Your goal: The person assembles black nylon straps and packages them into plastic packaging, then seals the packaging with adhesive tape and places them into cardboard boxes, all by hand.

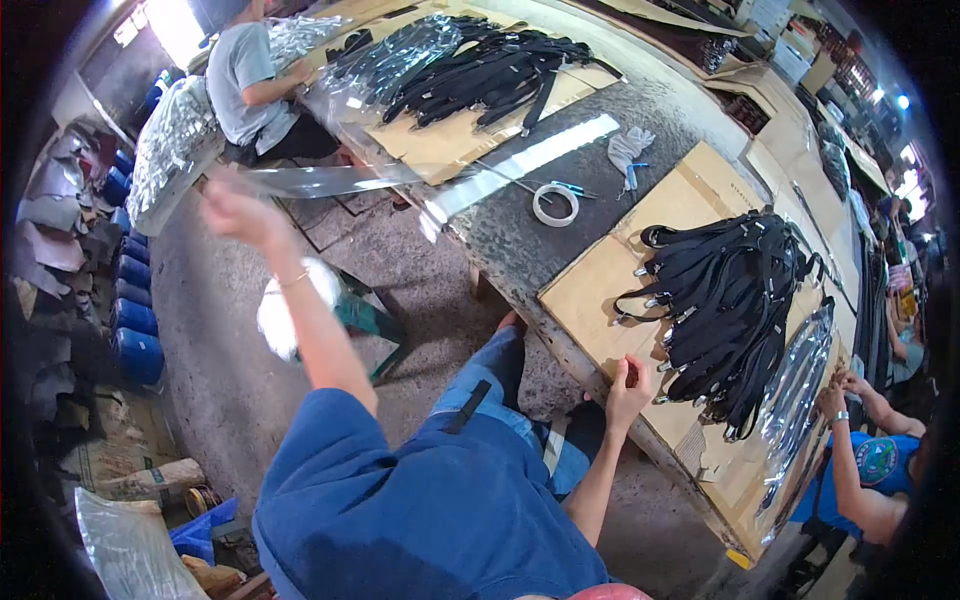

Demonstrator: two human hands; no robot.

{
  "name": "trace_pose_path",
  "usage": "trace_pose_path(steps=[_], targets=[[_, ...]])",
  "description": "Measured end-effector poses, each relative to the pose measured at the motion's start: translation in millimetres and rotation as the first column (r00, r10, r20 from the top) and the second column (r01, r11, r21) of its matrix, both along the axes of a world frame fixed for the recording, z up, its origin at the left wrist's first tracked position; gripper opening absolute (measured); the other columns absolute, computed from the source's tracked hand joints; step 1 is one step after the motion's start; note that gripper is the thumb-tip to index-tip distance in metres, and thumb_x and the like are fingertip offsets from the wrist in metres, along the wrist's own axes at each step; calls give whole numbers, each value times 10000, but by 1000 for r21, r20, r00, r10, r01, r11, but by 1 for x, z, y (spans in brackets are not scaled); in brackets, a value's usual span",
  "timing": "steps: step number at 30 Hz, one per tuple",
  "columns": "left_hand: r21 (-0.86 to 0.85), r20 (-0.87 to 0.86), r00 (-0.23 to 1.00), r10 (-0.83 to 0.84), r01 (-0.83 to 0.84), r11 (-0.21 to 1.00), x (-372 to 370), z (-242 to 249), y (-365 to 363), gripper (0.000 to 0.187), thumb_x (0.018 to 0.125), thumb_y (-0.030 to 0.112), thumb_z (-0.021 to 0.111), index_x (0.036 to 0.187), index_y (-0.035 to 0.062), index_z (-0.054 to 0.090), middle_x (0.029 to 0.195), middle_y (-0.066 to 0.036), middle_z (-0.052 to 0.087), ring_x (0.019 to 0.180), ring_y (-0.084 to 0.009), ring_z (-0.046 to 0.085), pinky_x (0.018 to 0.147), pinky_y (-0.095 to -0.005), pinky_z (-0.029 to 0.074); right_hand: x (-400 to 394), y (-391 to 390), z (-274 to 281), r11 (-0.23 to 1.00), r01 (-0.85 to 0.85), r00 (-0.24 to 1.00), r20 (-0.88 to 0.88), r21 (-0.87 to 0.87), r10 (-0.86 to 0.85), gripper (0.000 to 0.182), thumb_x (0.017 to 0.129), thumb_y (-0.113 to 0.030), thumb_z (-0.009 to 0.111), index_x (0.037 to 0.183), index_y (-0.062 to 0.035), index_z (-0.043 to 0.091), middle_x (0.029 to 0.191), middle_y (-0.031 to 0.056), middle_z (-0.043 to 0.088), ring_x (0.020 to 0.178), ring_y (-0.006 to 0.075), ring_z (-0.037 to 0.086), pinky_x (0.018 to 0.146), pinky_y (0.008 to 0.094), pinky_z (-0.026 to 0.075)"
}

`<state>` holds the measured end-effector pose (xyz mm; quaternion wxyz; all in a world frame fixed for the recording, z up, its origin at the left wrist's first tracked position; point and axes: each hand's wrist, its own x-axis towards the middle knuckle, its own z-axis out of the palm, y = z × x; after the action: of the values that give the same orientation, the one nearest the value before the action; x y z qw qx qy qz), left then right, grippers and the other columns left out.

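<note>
Raised at the left, my left hand (235, 212) is blurred and closed on one end of a long clear plastic sleeve (330, 182), which stretches right toward the table edge. My right hand (629, 392) is at the near edge of the cardboard (580, 290), fingers curled and pinched; whatever may be between them is too small to tell. Just beyond it lies a pile of black straps with metal clips (735, 290). Filled clear sleeves (800, 370) lie to the right of that pile.
A tape roll (555, 204), blue-handled tools (572, 189) and a crumpled glove (629, 150) lie on the dark table (520, 240). More straps (490, 75) are piled farther back. One person (245, 85) sits back left, another (875, 470) works at right. A stool (370, 325) stands below.
</note>
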<state>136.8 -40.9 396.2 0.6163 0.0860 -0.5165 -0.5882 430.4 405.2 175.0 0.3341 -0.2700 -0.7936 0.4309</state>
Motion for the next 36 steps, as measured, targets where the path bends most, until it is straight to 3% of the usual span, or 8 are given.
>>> trace_pose_path(steps=[4,8,10,16,25,28,31,36], targets=[[-614,284,890,-356,454,646,100,98,53,234,927,194,499,858,-13,581,979,-153,652,890,-221,620,810,-326,489,-5,-8,10,989,-9,998,-64,-151,0,188,864,-122,614,995,14,614,886,88,605,794,184,586,733,298,469],[-283,920,80,-385,814,-507,155,35,154,76,851,96,599,863,21,603,968,-113,653,844,-263,640,725,-351,506,-26,-59,92,872,-462,873,-254,-161,416,646,715,-302,758,1233,-5,510,1306,159,502,1218,265,460,1010,381,365],[-141,897,-182,-402,745,-652,179,-10,191,107,841,81,606,924,12,611,913,-105,641,811,-294,630,713,-357,504,-31,-80,107,650,-752,646,-316,-107,695,682,685,-285,760,1259,-31,494,1387,184,422,1336,305,346,1080,413,289],[207,692,-359,-626,930,-304,178,-22,185,126,880,86,590,798,0,550,750,-80,608,696,-184,593,644,-297,477,10,-91,69,400,-870,467,-223,-287,856,152,796,-166,706,881,-40,694,862,84,698,913,240,646,911,372,437],[654,133,-217,-967,752,-79,146,-55,203,205,954,219,480,821,69,524,850,-104,605,758,-234,600,716,-342,494,36,-105,31,518,-695,540,113,-500,834,262,891,-247,600,880,8,659,776,143,670,701,288,642,669,354,493],[626,245,-347,-905,770,-125,155,-81,211,217,957,185,485,794,52,539,809,-92,628,772,-195,616,706,-306,491,40,-97,7,593,-659,532,271,-463,802,256,872,-242,632,1013,-30,648,902,144,669,805,245,647,725,332,487],[277,837,-316,-447,949,-152,176,-86,226,183,911,114,534,782,1,598,740,-64,625,714,-133,593,657,-255,448,38,-81,15,534,-544,792,-185,-647,581,535,812,-143,707,1287,-32,486,1279,92,506,1162,191,501,936,339,434],[-202,871,-20,-492,896,-395,200,-101,264,83,819,72,646,836,-8,635,763,-60,621,692,-154,568,636,-268,455,34,-54,67,600,-499,862,-285,-626,419,252,827,-82,673,1051,18,616,988,39,632,927,132,578,840,283,463]])
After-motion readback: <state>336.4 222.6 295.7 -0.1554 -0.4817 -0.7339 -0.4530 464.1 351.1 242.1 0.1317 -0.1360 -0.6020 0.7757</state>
